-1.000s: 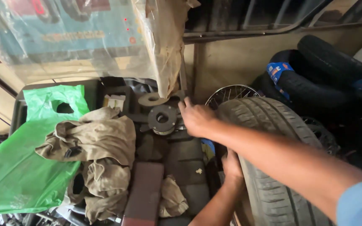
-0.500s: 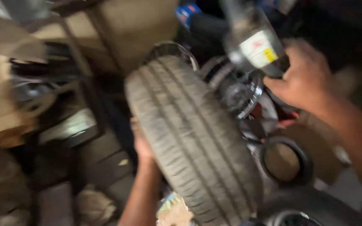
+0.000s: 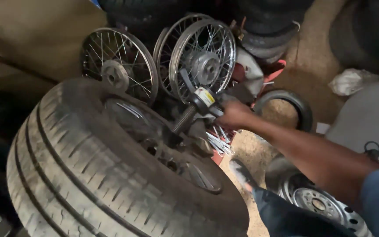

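Right at the hub of the big tyre [image 3: 88, 175], which leans tilted in the foreground with its rim facing up and to the right, sits the threaded shaft [image 3: 184, 119] of some tool with a yellow-and-white label on its body [image 3: 205, 96]. Right hand [image 3: 235, 115] is wrapped tight around the tool's far end, arm stretched out over the wheel. Looks to me like the shaft tip is only just meeting the middle of the rim [image 3: 172, 153], so I'd say the fitting part is barely started, nothing looks seated or tightened down yet, though it's dark in there and hard to be sure. Left hand isn't in the shot at all, so can't tell what it's doing. Behind the tyre, three spoked wheels [image 3: 202, 61] lean against a pile of dark tyres, a small loose tyre [image 3: 286, 109] lies on the dirt floor, and a steel rim [image 3: 316, 204] sits down by the knee.
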